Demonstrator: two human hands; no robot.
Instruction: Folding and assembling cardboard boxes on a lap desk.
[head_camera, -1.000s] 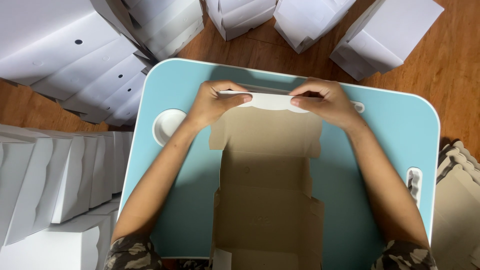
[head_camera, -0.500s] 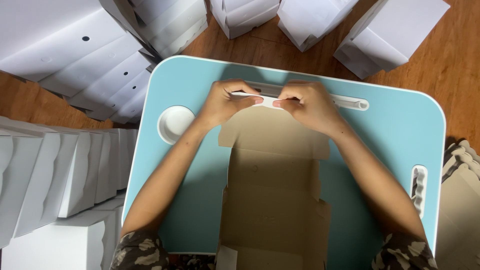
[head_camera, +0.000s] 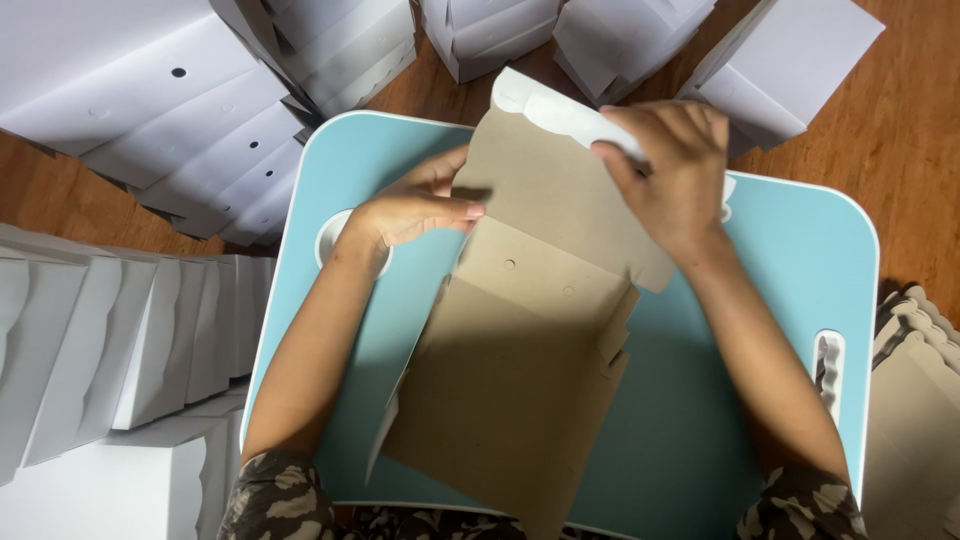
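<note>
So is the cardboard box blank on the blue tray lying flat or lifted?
Lifted and partly folded: the box blank tilts above the tray, right hand gripping its white flap, left hand on its side.
</note>
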